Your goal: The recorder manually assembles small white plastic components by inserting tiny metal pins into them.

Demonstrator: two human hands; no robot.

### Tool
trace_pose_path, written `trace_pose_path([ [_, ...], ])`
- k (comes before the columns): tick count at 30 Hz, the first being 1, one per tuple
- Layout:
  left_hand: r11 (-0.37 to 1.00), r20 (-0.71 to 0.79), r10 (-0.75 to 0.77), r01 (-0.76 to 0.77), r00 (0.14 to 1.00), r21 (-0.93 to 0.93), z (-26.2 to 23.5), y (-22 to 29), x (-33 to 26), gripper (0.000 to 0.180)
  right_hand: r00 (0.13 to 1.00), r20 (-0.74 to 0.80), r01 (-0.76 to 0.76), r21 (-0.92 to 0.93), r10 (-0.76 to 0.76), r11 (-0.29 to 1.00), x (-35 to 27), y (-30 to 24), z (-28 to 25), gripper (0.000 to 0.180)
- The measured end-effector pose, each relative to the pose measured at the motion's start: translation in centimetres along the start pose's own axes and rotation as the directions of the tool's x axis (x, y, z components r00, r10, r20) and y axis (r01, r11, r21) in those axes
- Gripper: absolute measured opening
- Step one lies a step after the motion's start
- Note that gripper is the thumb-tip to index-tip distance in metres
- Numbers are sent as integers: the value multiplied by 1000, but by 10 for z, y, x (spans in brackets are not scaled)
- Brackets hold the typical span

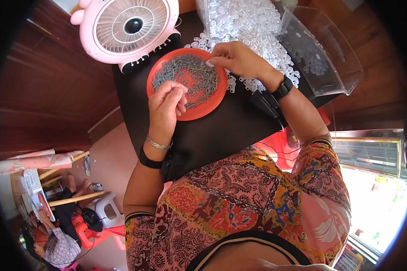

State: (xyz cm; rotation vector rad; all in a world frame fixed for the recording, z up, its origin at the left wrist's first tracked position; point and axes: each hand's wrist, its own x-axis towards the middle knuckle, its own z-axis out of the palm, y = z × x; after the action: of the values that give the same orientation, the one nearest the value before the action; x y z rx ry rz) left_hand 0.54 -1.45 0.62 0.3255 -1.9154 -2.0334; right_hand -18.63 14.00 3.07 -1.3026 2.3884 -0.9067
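Observation:
A round red-orange plate holds a heap of small grey screws, thickest along its far and right sides. Over the plate's near left part is my left hand, its thumb and fingers pinched together; whatever they hold is too small to make out. My right hand hovers at the plate's right rim, thumb and forefinger closed on a small white plastic piece. Many similar white plastic pieces lie piled beyond and to the right of this hand.
A pink animal-shaped fan stands at the back left of the black table. On the right, a clear plastic bin holds more pieces. A black device with a cable lies below my right wrist. Another person sits at the lower left.

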Motion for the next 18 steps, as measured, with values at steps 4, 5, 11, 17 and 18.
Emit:
trace_pose_path([
  [4, 999, 55, -11, 9, 998, 33, 3, -4, 3, 18, 978, 134, 103, 372, -163, 922, -6, -41, 19, 17],
  [5, 999, 54, -16, 14, 998, 35, 3, -5, 4, 18, 963, 129, 164, 423, -238, 891, -5, -46, 24, 17],
  [11, 999, 19, 8, -9, 1000, 44, -4, -4, 7, 18, 969, 127, 148, 395, -214, 907, 4, -47, 38, 17],
  [17, 1000, 17, -16, 16, 1000, -5, -5, -2, 4, 14, 968, 114, 148, 465, -225, 873, 1, -42, 43, 18],
  [18, 999, -4, -35, 35, 999, -12, -6, -3, 5, 13, 967, 127, 142, 460, -223, 877, 0, -41, 42, 14],
])
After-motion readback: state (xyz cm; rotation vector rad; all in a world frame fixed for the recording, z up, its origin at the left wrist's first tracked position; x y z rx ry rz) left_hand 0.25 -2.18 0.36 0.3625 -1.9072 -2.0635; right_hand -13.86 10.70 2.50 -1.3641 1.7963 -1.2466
